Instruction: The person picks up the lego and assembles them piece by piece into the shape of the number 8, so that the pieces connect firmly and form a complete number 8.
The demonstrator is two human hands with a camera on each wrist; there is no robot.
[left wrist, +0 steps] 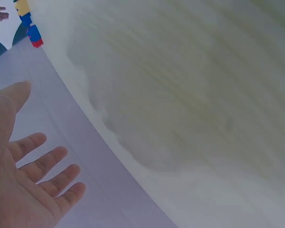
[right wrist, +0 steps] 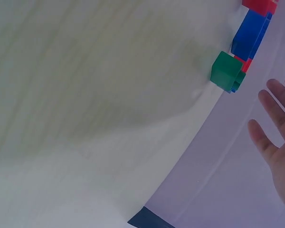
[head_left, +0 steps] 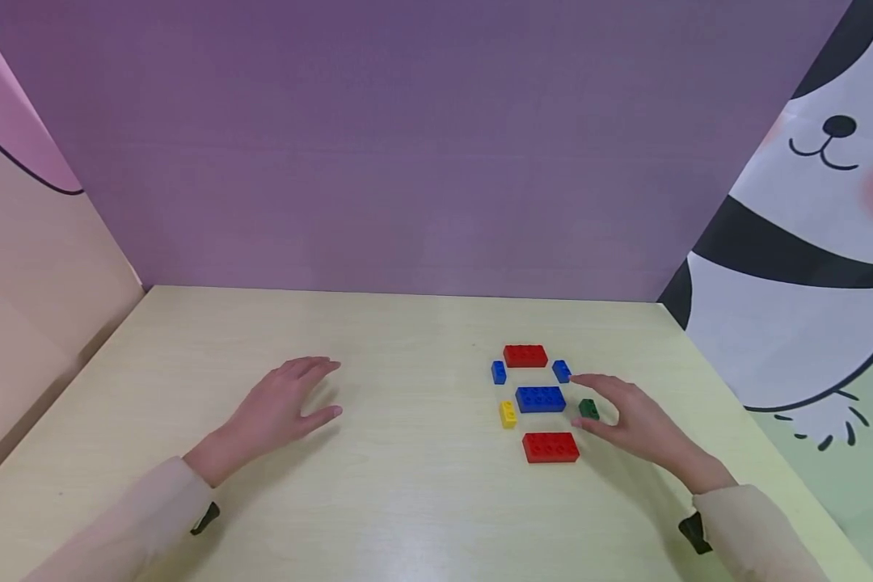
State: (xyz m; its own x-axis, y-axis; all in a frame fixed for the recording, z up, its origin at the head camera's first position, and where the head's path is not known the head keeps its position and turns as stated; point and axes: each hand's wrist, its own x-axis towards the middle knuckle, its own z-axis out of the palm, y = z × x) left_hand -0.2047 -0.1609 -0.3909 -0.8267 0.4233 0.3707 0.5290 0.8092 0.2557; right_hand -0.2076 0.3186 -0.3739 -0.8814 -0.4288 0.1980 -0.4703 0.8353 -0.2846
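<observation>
Seven studded plastic toy bricks lie apart from one another on a pale wood-grain tabletop (head_left: pixel 378 509), right of centre in the head view. The far oblong red brick (head_left: pixel 525 356) heads the arrangement; just nearer, to either side, lie a small blue brick at left (head_left: pixel 498 373) and a small blue brick at right (head_left: pixel 562 371), the latter tilted. The oblong blue brick (head_left: pixel 541 399) occupies the middle, with the small yellow brick (head_left: pixel 508 415) to its left and the small dark-green brick (head_left: pixel 588 409) to its right; the near oblong red brick (head_left: pixel 550 447) closes the figure. The right hand (head_left: pixel 643 424) is held beside the green brick, thumb and fingers wide apart and grasping nothing; in the head view its upper fingertips appear next to the right-hand small blue brick, though contact cannot be told. The left hand (head_left: pixel 272 408), likewise wide and holding nothing, hangs over the tabletop, well apart from the bricks. Behind the tabletop rises a flat purple panel (head_left: pixel 407 145).
</observation>
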